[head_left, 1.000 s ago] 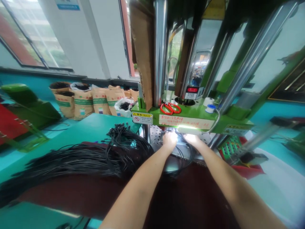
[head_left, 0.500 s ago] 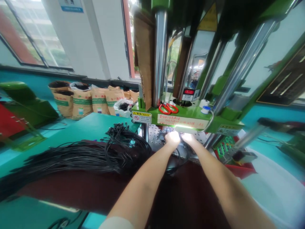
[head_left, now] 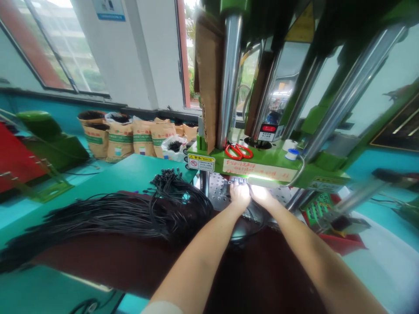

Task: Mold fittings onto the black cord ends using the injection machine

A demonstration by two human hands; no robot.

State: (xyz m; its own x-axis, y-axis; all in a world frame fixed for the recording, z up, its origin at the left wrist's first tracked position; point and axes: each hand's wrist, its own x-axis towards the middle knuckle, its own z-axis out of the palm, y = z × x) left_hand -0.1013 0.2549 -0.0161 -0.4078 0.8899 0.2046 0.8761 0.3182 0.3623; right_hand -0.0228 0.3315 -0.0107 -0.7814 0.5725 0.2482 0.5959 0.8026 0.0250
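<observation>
Both my hands are inside the green press, over its perforated metal plate (head_left: 216,187), under a bright lamp. My left hand (head_left: 241,195) is closed with its fingers curled at a small metal fixture; what it grips is hidden. Close beside it, my right hand (head_left: 262,197) is closed too, its fingers partly washed out by glare. A black cable (head_left: 262,222) comes from between the hands at the right hand's fingers and loops down over the plate's front edge. On the left, a large bundle of black cables (head_left: 108,213) lies on a dark red board (head_left: 108,257).
Red-handled scissors (head_left: 238,151) and a blue-and-white spool (head_left: 292,154) rest on the press's green ledge (head_left: 209,150). Thick steel columns (head_left: 230,83) flank my reach. A green button panel (head_left: 319,207) stands at right. Paper sacks (head_left: 121,139) line the wall.
The view has turned a little left, so everything sits further right. My hands stay together at the fixture; the right hand has shifted slightly closer to the left.
</observation>
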